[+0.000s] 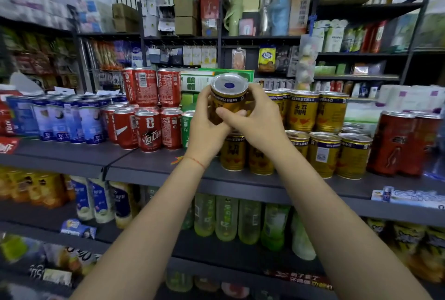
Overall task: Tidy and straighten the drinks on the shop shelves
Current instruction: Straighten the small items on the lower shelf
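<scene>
Both forearms reach up from the bottom edge toward the can shelf (pixel 149 167). My left hand (pixel 207 126) and right hand (pixel 252 119) wrap a gold can (pixel 228 97) between them, fingers curled round its sides, its silver end tilted toward me. I hold it in the air above the shelf's middle, over the front gold cans (pixel 322 153) standing in a row close to the front edge. Behind those, a second tier of gold cans (pixel 305 109) is stacked just right of my right hand, so room on that side is tight. Left of my left hand a green can (pixel 186 128) and the red cans (pixel 149 128) stand close, with more red ones stacked on top. Blue cans (pixel 69 121) fill the left stretch. Bare shelf shows along the front edge, left of my wrist. Tall red cans (pixel 399 143) crowd the right end.
</scene>
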`<state>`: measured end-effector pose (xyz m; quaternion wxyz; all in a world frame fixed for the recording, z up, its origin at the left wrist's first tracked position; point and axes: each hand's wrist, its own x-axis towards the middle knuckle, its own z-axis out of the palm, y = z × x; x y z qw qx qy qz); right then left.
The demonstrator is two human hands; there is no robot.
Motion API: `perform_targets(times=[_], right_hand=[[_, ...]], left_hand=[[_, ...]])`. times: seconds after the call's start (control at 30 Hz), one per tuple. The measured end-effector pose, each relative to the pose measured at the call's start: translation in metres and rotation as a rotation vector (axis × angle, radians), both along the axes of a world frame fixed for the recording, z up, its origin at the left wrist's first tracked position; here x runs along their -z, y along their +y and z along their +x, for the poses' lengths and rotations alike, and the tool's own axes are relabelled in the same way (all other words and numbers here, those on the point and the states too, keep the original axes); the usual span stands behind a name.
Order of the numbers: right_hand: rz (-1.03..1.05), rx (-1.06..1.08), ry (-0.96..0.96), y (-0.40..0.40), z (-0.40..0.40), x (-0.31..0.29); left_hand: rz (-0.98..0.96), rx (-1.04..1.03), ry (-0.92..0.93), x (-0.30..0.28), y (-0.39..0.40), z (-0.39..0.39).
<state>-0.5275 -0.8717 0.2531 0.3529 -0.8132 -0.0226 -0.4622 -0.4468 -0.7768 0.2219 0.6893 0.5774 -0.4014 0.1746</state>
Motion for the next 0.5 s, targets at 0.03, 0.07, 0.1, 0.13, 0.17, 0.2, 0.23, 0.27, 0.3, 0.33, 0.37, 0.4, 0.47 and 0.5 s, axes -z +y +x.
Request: perform_targets(times=[0.03, 0.07, 0.1, 0.13, 0.17, 0.2, 0.23, 0.27, 0.3, 0.33, 0.37, 0.4, 0.47, 0.5], right_hand=[[0.018, 0.023, -0.034, -0.002, 0.0, -0.002], [0.039, 0.044, -0.052, -0.005, 0.001, -0.003], [0.056, 0.066, -0.053, -0.008, 0.0, -0.004], [0.065, 0.098, -0.036, -0.01, 0.002, -0.003], [0.062, 0.129, -0.007, -0.011, 0.003, -0.003], [0.051, 0.156, 0.026, -0.013, 0.005, -0.002], [0.04, 0.175, 0.059, -0.013, 0.008, -0.001], [0.03, 0.192, 0.084, -0.013, 0.011, 0.0], [0.021, 0.211, 0.107, -0.013, 0.015, 0.001], [0.014, 0.232, 0.135, -0.013, 0.017, 0.003], [0.012, 0.253, 0.167, -0.013, 0.019, 0.003], [0.016, 0.273, 0.199, -0.013, 0.021, 0.004], [0.025, 0.297, 0.236, -0.014, 0.023, 0.005], [0.016, 0.308, 0.247, -0.015, 0.024, 0.004]], left_hand=[[0.038, -0.006, -0.003, -0.001, -0.003, 0.001], [0.104, -0.031, 0.013, 0.0, -0.006, 0.004], [0.178, -0.063, 0.046, 0.005, -0.008, 0.006], [0.254, -0.101, 0.096, 0.011, -0.008, 0.007], [0.316, -0.12, 0.143, 0.02, -0.009, 0.009], [0.353, -0.12, 0.178, 0.028, -0.011, 0.009], [0.364, -0.109, 0.203, 0.035, -0.012, 0.01], [0.358, -0.101, 0.225, 0.04, -0.013, 0.011], [0.342, -0.098, 0.241, 0.044, -0.014, 0.011], [0.327, -0.096, 0.258, 0.046, -0.013, 0.011], [0.316, -0.093, 0.264, 0.048, -0.013, 0.011], [0.315, -0.093, 0.263, 0.051, -0.012, 0.012], [0.327, -0.1, 0.25, 0.053, -0.011, 0.011], [0.334, -0.103, 0.24, 0.053, -0.01, 0.01]])
